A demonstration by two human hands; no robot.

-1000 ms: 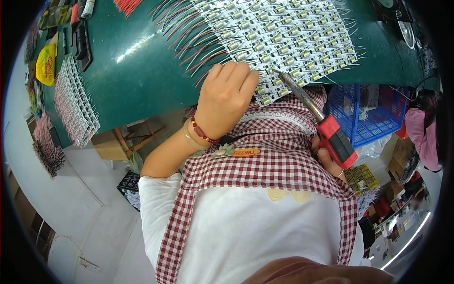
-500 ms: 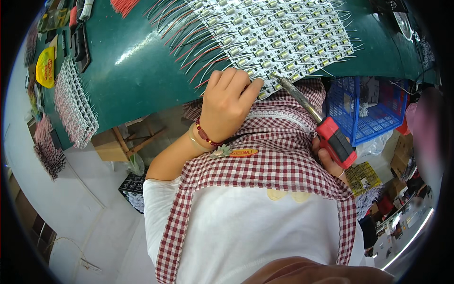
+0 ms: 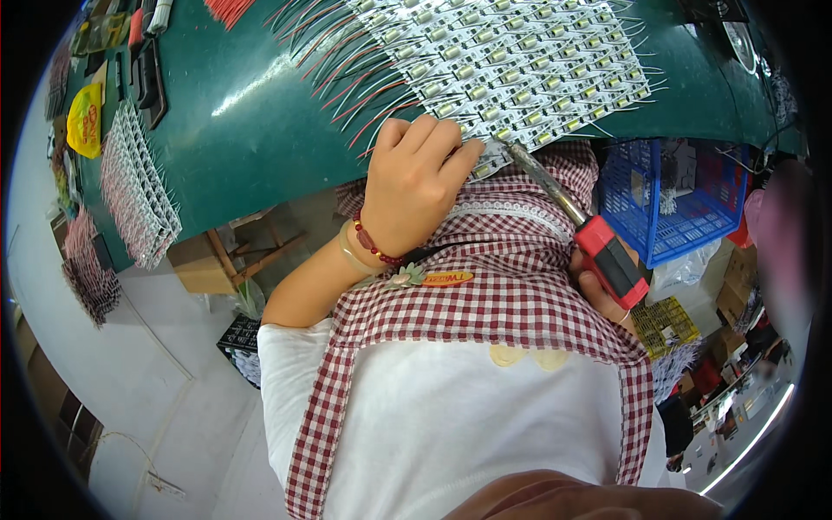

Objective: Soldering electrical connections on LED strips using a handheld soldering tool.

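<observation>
A sheet of white LED circuit boards (image 3: 520,74), with yellowish chips in rows, lies on the green table and reaches over its near edge. Red, white and dark wires (image 3: 347,87) fan out from its left side. My left hand (image 3: 414,178) is closed in a pinch at the sheet's near left corner, and the fingertips hide whatever is between them. My right hand (image 3: 600,293) grips the red and black handle of a soldering iron (image 3: 614,262). The iron slants up to the left, its tip at the boards' near edge, just right of my left fingers.
On the green table (image 3: 234,147) at left lie another wired board stack (image 3: 139,186), a yellow packet (image 3: 84,121) and dark-handled tools (image 3: 149,78). Below the table's right side stands a blue plastic crate (image 3: 650,204). A cardboard box (image 3: 201,267) sits beneath the left side.
My left hand has shifted very slightly up and left. The soldering iron's handle has dropped a little to the left, while its tip stays near the same boards.
</observation>
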